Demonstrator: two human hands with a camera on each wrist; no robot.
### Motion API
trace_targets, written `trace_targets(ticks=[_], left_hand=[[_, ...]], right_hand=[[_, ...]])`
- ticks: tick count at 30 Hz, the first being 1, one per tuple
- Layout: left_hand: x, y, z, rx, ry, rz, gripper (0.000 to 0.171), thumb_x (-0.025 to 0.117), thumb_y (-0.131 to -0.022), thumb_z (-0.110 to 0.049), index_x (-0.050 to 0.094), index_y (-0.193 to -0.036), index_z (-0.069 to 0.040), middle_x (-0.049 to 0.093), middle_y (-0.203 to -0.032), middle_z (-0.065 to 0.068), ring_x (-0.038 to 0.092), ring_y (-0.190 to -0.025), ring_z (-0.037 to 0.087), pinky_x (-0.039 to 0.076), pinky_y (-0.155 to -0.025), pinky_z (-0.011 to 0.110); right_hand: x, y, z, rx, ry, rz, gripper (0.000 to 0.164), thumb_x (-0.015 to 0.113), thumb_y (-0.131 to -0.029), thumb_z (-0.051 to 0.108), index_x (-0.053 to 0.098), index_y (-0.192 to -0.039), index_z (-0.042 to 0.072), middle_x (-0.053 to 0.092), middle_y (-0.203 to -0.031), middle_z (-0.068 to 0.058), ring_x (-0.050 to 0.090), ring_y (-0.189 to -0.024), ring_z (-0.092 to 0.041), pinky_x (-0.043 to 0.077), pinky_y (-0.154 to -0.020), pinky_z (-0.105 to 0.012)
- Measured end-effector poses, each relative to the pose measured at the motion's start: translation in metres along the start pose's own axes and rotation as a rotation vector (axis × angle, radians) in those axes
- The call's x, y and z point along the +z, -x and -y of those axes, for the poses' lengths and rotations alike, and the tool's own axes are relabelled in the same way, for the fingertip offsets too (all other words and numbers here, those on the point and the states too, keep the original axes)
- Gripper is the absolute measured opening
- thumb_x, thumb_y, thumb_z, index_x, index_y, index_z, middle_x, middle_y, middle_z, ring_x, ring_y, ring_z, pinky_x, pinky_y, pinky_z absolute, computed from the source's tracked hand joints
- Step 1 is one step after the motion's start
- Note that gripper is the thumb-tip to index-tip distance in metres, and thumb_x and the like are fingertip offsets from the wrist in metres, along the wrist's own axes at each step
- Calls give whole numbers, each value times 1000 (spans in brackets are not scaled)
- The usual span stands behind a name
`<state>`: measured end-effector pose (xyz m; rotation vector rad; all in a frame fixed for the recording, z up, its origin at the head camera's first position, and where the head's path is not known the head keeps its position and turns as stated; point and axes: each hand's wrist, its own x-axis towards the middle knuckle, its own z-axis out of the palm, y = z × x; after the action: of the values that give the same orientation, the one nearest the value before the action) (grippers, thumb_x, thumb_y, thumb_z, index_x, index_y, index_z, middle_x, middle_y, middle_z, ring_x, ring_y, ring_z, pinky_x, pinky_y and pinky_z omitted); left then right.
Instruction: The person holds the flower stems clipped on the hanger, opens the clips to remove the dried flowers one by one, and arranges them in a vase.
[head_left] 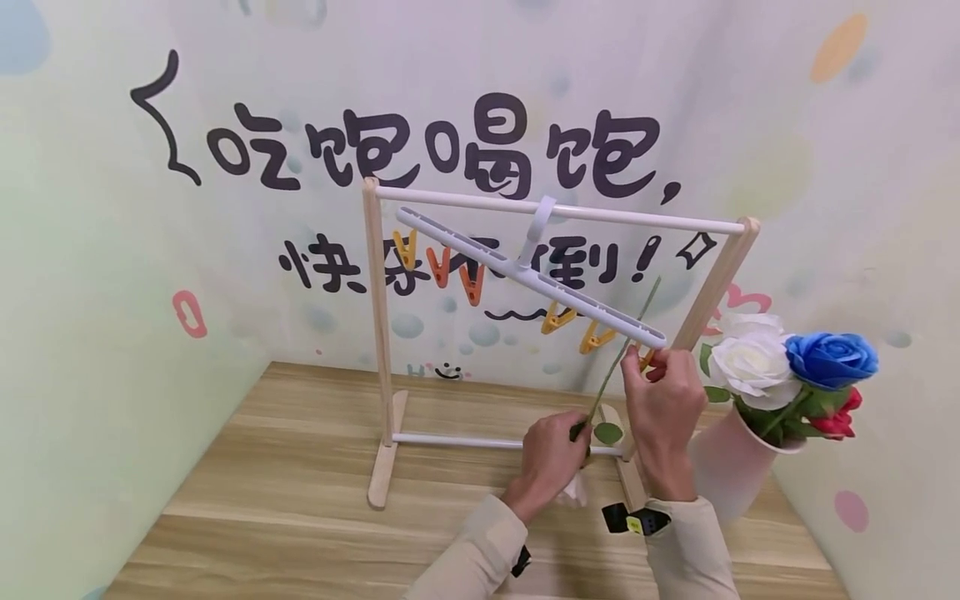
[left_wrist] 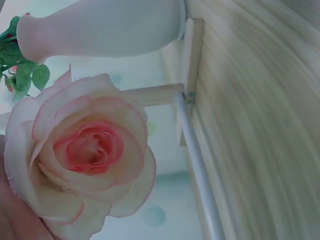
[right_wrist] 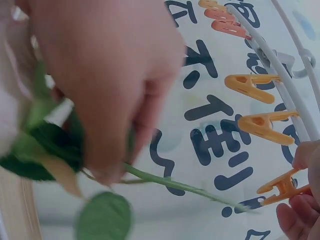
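My left hand (head_left: pixel 555 458) grips a rose upside down by its stem (head_left: pixel 609 377), just below the flower head. Its bloom (left_wrist: pixel 95 145), pale with pink-edged petals, fills much of the left wrist view; the thin green stem slants up past the hanger's low end. At that end my right hand (head_left: pixel 667 400) pinches an orange-yellow clothespin (right_wrist: pixel 282 187) between thumb and fingers. The white hanger (head_left: pixel 465 242) hangs by its hook from the rack's top bar, tilted down to the right. Several other clothespins (head_left: pixel 472 285), orange and yellow, dangle along it.
A wooden rack (head_left: pixel 378 333) with white bars stands on the wood-grain table (head_left: pixel 247 500). Right of it, close to my right forearm, is a pale pink vase (head_left: pixel 738 458) with white, blue and red roses (head_left: pixel 832 360). A printed wall (head_left: pixel 225 333) lies behind.
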<state>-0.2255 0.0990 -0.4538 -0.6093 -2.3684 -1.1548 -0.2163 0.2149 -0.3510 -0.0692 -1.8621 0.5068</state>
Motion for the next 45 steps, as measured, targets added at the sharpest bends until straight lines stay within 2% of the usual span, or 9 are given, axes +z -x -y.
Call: trace_targets(ticks=[7,15,22,26,28,31,35,39,45], left_hand=[[-3,6,14,-34,-33,42,10,62,-82,-22,71,-85,-24,64,-66,-14,56,-58,0,39,-49,16],[-11,13,23,-64,-55,157,9,61,-83,-20,70,-86,-19,64,-67,-10,50,-52,-3,36,-46,14],[-20,19,32,-47,-138,192,11,61,-82,-19,70,-88,-16,67,-73,-6,52,-53,1,36,-44,16],[-25,20,39,-49,-226,210,10,62,-82,-20,71,-87,-18,66,-71,-7,54,-54,2,35,-43,17],[-28,21,43,-47,-276,218,9,63,-82,-20,71,-85,-19,65,-69,-8,53,-53,2,35,-42,17],[-34,22,50,-40,-348,223,8,64,-81,-20,71,-83,-19,64,-66,-8,53,-51,4,34,-40,18],[-40,22,60,10,-453,188,9,65,-79,-16,68,-71,-19,59,-58,-8,51,-47,7,33,-37,22],[-46,19,66,68,-614,150,14,68,-73,-12,64,-62,-19,55,-53,-4,52,-48,13,37,-38,27],[-55,18,63,48,-749,204,11,72,-71,-13,69,-78,-21,59,-68,-2,54,-63,17,42,-57,30]], right_hand=[[2,-4,-4,48,18,50,38,64,-78,34,59,-84,-2,58,-73,-13,53,-60,-22,40,-52,-33],[4,-6,-5,92,49,67,42,63,-79,41,59,-88,0,61,-76,-13,57,-62,-24,42,-52,-39],[3,-6,-7,107,72,80,44,64,-79,41,60,-95,1,64,-77,-12,59,-62,-25,41,-52,-40],[3,1,-10,107,83,137,46,63,-79,43,61,-99,1,64,-78,-11,59,-63,-25,41,-51,-41],[5,8,-12,71,93,190,44,63,-80,41,62,-98,2,64,-79,-11,60,-64,-25,42,-50,-41],[11,19,-16,-47,95,298,35,65,-79,33,65,-96,3,63,-83,-11,60,-67,-25,43,-49,-41],[22,36,-17,-243,68,503,23,68,-77,21,67,-94,6,61,-86,-10,58,-70,-24,45,-49,-37],[34,55,-11,-377,56,712,21,71,-74,16,68,-94,11,58,-87,-4,56,-73,-19,46,-52,-32],[48,79,-2,-472,79,913,23,73,-73,18,68,-96,15,57,-86,2,56,-71,-13,46,-56,-28]])
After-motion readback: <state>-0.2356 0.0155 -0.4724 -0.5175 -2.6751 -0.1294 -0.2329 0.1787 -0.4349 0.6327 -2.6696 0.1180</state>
